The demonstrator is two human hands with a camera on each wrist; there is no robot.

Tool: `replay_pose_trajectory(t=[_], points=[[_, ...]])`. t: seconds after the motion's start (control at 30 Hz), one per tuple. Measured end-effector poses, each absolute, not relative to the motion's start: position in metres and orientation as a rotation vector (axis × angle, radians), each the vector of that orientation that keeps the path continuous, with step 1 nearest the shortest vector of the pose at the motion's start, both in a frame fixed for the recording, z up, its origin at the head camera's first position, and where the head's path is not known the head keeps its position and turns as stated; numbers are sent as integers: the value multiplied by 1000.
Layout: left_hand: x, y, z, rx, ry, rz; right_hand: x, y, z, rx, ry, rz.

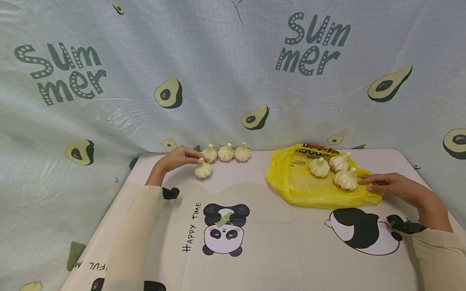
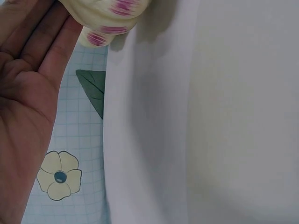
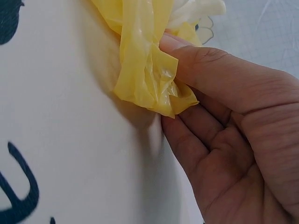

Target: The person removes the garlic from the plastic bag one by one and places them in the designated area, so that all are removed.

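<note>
In the head view my left hand (image 1: pixel 179 158) pinches a garlic bulb (image 1: pixel 203 169) by its top at the back left of the table. The left wrist view shows the bulb's purple-streaked underside (image 2: pixel 124 11) beyond the fingers. Just behind it, a row of garlic bulbs (image 1: pixel 226 152) lines the back edge. On the right, several more bulbs (image 1: pixel 319 167) sit on a yellow plastic bag (image 1: pixel 298 194). My right hand (image 1: pixel 398 186) grips the bag's crumpled right end (image 3: pixel 145 79), its fingertips right at the nearest bulb (image 1: pixel 346 179).
A pale cloth with panda prints (image 1: pixel 223 238) covers the table (image 1: pixel 276 246). Behind the back edge hangs a curtain (image 1: pixel 214 60) printed with avocados and lettering. Dark straps with cameras sit at both wrists.
</note>
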State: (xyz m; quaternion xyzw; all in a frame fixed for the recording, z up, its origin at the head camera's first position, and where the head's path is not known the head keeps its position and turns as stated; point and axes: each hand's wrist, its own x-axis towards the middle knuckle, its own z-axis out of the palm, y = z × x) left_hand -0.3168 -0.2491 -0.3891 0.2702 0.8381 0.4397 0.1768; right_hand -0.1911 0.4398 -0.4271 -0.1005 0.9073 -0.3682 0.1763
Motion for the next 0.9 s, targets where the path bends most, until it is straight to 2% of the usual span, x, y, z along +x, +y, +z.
replay_pose_trajectory(t=[0.9], points=[[-321, -249, -393, 755, 2359, 1285, -189, 443, -423, -310, 2592, -1025]])
